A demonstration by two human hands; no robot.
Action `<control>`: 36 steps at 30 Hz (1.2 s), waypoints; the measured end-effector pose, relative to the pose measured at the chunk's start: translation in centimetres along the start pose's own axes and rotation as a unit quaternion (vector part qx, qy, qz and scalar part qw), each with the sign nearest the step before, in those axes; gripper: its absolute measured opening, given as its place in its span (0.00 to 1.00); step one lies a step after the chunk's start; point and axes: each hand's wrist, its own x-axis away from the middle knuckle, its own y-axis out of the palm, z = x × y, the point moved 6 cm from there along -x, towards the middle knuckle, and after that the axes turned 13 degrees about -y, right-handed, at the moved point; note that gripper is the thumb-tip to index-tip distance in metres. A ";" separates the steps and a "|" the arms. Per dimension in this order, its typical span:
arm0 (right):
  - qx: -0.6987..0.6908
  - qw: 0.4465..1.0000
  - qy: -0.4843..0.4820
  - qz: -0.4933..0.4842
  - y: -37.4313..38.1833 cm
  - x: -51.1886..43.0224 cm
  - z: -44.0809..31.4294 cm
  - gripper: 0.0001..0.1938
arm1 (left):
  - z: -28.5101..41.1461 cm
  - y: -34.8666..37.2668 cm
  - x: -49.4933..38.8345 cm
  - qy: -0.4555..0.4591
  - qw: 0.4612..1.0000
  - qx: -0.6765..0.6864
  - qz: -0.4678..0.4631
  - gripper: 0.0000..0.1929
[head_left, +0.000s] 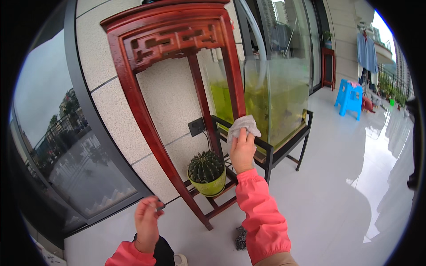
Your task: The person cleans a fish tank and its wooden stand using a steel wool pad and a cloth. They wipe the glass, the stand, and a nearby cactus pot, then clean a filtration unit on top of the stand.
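Observation:
My right hand point(242, 153) presses a crumpled light-grey cloth point(246, 125) against the front right leg point(234, 79) of a tall reddish-brown wooden plant stand point(121, 63). The stand has a carved fretwork apron point(176, 37) under its top. On its low rails sits a ribbed, spiny cactus point(205, 167) in a yellow-green pot point(210, 187). Lower left, my left hand point(148, 219) hangs in the air beside the stand's front left leg, fingers loosely bent and apart. I see nothing held in it.
A glass fish tank point(286, 96) with greenish water stands on a black metal frame point(288, 156) just right of the stand. A wall socket point(197, 127) with a cable is behind. Left is a glass door point(83, 159). A dark shaggy thing point(240, 238) lies on the floor; a blue stool point(349, 98) stands farther off.

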 end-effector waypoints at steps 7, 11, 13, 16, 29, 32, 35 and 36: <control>0.132 0.980 -0.147 0.019 -1.9 -12.8 -4.1 0.22 | -4.9 0.9 -3.2 -0.030 0.988 -0.098 -0.119 0.08; 0.255 0.948 -0.182 -0.050 -1.1 -19.0 -5.9 0.24 | -7.4 1.4 -5.5 -0.052 0.973 -0.133 -0.179 0.09; 0.332 0.926 -0.153 -0.096 -0.4 -21.0 -6.5 0.25 | -8.2 2.2 -5.5 -0.085 0.955 -0.131 -0.252 0.09; 0.397 0.901 -0.118 -0.130 0.5 -22.5 -7.7 0.27 | -8.8 2.2 -4.8 -0.243 0.896 -0.143 -0.343 0.09; 0.263 0.947 -0.019 -0.182 3.2 -1.0 0.2 0.33 | -9.9 -13.9 -12.4 -0.345 0.874 0.326 -0.104 0.08; 0.187 0.938 0.042 -0.288 2.9 6.9 0.9 0.35 | -16.7 -17.2 -11.6 -0.386 0.868 0.304 -0.064 0.07; 0.113 0.924 0.102 -0.350 1.7 6.2 0.1 0.34 | -24.6 -20.9 -7.4 -0.453 0.849 0.273 0.008 0.05; 0.082 0.925 0.100 -0.358 1.3 4.0 -1.0 0.33 | -27.3 -22.6 -5.3 -0.502 0.841 0.195 0.056 0.05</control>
